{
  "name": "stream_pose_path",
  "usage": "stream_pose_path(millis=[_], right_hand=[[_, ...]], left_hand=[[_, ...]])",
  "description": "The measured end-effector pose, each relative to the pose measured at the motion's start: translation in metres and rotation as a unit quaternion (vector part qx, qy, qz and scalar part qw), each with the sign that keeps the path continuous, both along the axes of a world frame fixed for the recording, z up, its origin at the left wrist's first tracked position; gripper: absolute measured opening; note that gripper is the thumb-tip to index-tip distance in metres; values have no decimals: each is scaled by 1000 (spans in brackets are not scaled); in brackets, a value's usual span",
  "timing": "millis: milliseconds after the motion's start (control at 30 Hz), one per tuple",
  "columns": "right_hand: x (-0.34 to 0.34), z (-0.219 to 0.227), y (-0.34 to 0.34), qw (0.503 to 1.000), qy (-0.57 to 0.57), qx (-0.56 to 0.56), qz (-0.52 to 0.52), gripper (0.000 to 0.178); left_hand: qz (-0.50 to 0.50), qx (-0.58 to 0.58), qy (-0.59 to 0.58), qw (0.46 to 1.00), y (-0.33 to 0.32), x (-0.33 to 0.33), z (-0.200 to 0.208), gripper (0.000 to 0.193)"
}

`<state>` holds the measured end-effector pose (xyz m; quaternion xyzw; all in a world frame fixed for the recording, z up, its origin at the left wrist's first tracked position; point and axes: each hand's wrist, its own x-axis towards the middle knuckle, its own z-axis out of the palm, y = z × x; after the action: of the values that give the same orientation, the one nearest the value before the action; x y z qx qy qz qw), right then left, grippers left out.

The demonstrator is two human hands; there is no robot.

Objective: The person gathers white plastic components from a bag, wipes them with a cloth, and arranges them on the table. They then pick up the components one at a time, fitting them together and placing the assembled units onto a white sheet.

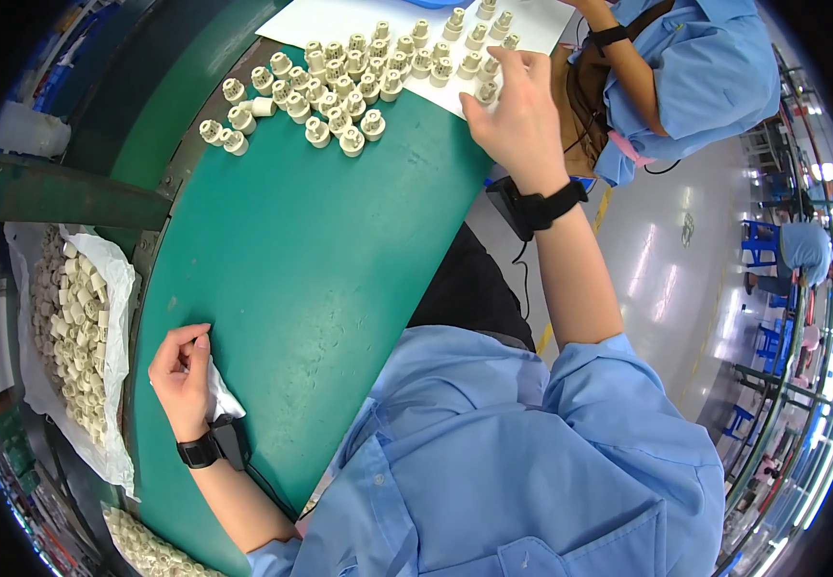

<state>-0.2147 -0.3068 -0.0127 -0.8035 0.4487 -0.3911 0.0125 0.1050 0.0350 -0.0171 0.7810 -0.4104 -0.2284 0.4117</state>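
My left hand [181, 370] rests on the green belt [311, 260] near its left edge, fingers curled around a crumpled white cloth [221, 394]. My right hand [517, 111] reaches far forward to a white sheet [436, 19] and touches a small cream plastic part [487, 91] at its near edge. Several more cream parts [340, 82] stand in a cluster on the belt and sheet, left of that hand. Both wrists wear black bands.
A white bag full of cream parts [75, 327] sits left of the belt, another heap [147, 548] below it. A co-worker in a blue coat [686, 77] stands at the far right. A black device [508, 202] hangs by the belt's right edge.
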Motion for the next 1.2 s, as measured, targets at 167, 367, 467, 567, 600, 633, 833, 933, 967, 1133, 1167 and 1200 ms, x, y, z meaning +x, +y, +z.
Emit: stream_pose_path(millis=[167, 367, 467, 567, 600, 633, 833, 933, 967, 1133, 1167, 1200], right_hand=[[-17, 23, -2, 998, -69, 3, 7, 32], [-52, 22, -24, 996, -84, -24, 2, 21], [-53, 14, -30, 998, -62, -19, -9, 19], [-53, 5, -37, 998, -49, 40, -23, 18], [-52, 3, -38, 998, -49, 41, -23, 18], [-50, 2, -39, 998, -38, 51, -25, 18], [-47, -11, -53, 1000, 0, -1, 8, 20], [-50, -9, -61, 1000, -3, -22, 6, 20], [-50, -9, -63, 999, -5, -33, 4, 19], [-41, -10, -85, 997, 11, -74, 36, 20], [-43, -10, -84, 997, 19, -64, 32, 20], [-45, -9, -82, 998, 27, -54, 27, 20]], left_hand=[[-2, 1, -6, 1000, 3, -1, -1, 9], [-11, -1, -8, 1000, 3, 0, -1, 9], [-11, -1, -12, 1000, 2, -1, -1, 9], [-11, 1, -18, 1000, -1, -2, 1, 9], [-10, 3, -21, 1000, -2, -1, 3, 9], [-10, 4, -25, 1000, -2, -1, 3, 8], [-6, -3, -9, 1000, 2, -2, -1, 9], [-8, 1, -18, 1000, 1, 0, -1, 9], [-10, 0, -15, 1000, 1, 0, -1, 9], [-10, -1, -5, 1000, 2, 0, -1, 9], [-10, -1, -2, 1000, 2, 0, -1, 9], [-9, -1, -2, 1000, 1, 1, 0, 9]])
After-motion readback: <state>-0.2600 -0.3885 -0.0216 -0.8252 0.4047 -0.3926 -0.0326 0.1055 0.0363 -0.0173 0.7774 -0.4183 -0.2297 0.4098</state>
